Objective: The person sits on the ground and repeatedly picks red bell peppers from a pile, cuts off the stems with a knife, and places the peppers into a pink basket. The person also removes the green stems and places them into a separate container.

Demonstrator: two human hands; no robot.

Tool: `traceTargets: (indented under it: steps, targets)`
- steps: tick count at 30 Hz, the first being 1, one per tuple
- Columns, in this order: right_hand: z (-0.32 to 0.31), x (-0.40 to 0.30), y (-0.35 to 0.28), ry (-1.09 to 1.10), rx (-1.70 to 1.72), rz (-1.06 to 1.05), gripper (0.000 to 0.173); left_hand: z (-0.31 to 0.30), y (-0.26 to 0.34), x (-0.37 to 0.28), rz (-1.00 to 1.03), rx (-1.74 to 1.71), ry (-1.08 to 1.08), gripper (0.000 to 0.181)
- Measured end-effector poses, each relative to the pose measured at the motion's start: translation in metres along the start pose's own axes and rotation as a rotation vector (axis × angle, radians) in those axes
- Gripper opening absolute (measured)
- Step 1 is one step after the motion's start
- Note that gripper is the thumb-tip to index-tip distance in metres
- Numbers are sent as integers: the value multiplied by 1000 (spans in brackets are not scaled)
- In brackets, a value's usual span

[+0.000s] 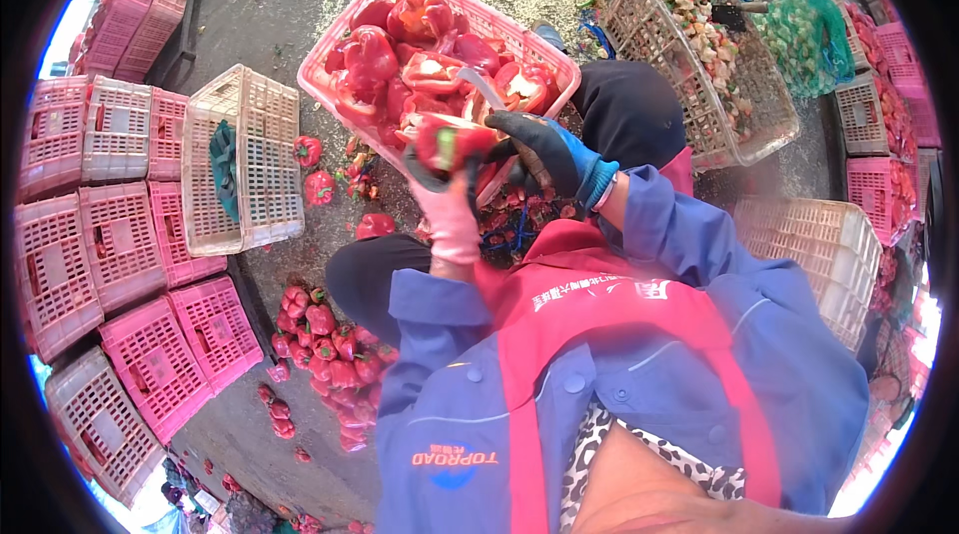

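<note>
My left hand (pixel 442 208), in a pink glove with a dark palm, grips a red bell pepper (pixel 461 144) with its green stem part facing up. In my right hand (pixel 551 152), gloved in blue and black, is a knife with a pale blade (pixel 483 88) pointing up and away from me. The blade is beside the pepper; I cannot tell whether they touch. Both hands are over the near edge of a pink plastic crate (pixel 517 36). Cut red pepper pieces (pixel 371 58) fill that crate, several showing pale insides.
A white crate (pixel 270 159) holding dark green cloth stands left, near loose red peppers (pixel 320 187). More peppers (pixel 330 347) are heaped by my left knee. At right are a tilted crate (pixel 764 126) with pepper cores (pixel 704 39), a green mesh bag (pixel 805 39) and another crate (pixel 817 257). Stacked crates (pixel 49 272) line the left.
</note>
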State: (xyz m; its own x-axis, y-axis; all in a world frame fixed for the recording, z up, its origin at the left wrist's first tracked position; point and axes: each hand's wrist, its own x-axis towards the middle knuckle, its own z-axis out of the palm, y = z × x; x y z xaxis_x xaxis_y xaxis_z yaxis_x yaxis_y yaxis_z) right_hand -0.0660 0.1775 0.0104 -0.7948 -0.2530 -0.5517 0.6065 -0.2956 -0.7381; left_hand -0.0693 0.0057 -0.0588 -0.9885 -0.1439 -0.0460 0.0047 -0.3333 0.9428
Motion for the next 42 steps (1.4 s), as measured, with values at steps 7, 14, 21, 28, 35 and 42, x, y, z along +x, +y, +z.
traceTargets:
  steps: [7, 14, 21, 28, 35, 42]
  targets:
    - [-11, 0, 6, -122, -160, -245, 48, 4, 54, -40, -424, -531, -344, 54]
    - [21, -35, -8, 78, -212, -348, 37, -3, 53, -35, -759, -869, -183, 50]
    - [27, -120, 11, -227, -483, -175, 26, -19, 55, -24, -516, -633, -93, 47]
    - [5, -117, 42, -180, -886, -352, 18, -48, 59, -4, -464, -632, 3, 44]
    - [30, -69, 19, 37, -1031, -1061, 42, -8, 46, -18, -527, -767, -111, 41]
    - [18, -27, 37, -404, -18, -323, 56, -31, 21, -23, 260, 571, -371, 38]
